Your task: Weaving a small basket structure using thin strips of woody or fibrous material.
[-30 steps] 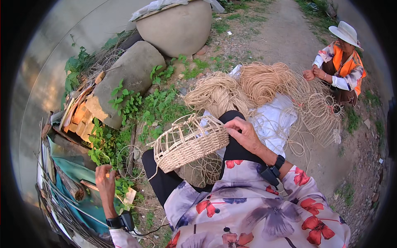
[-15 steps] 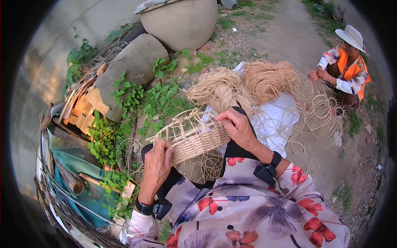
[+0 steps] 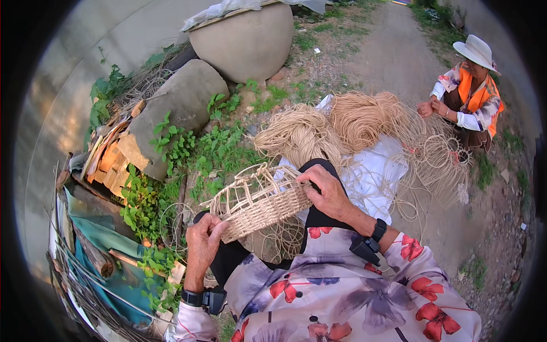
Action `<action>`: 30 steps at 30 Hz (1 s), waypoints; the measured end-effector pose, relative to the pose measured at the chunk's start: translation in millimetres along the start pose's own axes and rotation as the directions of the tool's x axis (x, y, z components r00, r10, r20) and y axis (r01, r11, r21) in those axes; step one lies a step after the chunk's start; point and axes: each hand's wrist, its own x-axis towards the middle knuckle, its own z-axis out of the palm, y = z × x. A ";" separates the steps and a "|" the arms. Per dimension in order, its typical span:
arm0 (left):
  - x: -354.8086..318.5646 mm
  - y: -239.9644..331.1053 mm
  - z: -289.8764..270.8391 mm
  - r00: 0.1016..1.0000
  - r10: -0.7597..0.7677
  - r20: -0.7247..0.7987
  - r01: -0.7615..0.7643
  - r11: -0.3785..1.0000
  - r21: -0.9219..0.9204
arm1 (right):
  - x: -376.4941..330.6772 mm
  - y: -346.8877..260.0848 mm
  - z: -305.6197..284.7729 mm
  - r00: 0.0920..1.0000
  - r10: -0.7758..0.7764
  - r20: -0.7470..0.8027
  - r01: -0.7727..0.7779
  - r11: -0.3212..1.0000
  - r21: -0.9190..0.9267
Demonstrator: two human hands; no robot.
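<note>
Between my hands is a small woven basket (image 3: pixel 266 212) of pale straw-coloured cord, tilted over my lap. Its near wall is tightly woven, while the far side is an open lattice under a braided rim. My left hand (image 3: pixel 204 238) pinches the lower left end with thumb and fingers. At the right end, my right hand (image 3: pixel 329 194) grips the upper edge, its fingertips partly hidden behind the weave. Loose cord (image 3: pixel 285 238) hangs in coils beneath the basket, between my knees.
Ahead, large bundles of cord (image 3: pixel 364 118) lie on a white sheet (image 3: pixel 373 171), with thinner loops (image 3: pixel 441 159) beside them. A person (image 3: pixel 476 94) in a hat and orange vest squats at the right. Left are a concrete cylinder (image 3: pixel 188 102), stacked wood (image 3: pixel 114 165) and a large pot (image 3: pixel 245 43).
My left hand and the basket's left end have shifted a little left and down. The right hand keeps its grip at the other end. The whole view has shifted slightly.
</note>
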 end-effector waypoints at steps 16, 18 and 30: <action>-7.2 96.1 -47.7 0.968 0.249 0.020 -0.170 0.717 -0.676 | 54.3 -153.4 7.6 0.840 -0.410 0.356 0.068 0.730 0.680; -6.9 91.4 -40.6 0.972 0.233 -0.022 -0.175 0.663 -0.728 | 43.4 -143.0 9.3 0.890 -0.232 0.393 -0.149 0.666 0.731; 35.8 27.0 2.5 0.942 0.315 0.113 -0.322 0.946 0.044 | 57.3 -94.7 14.8 0.936 -0.288 0.204 0.264 0.955 0.136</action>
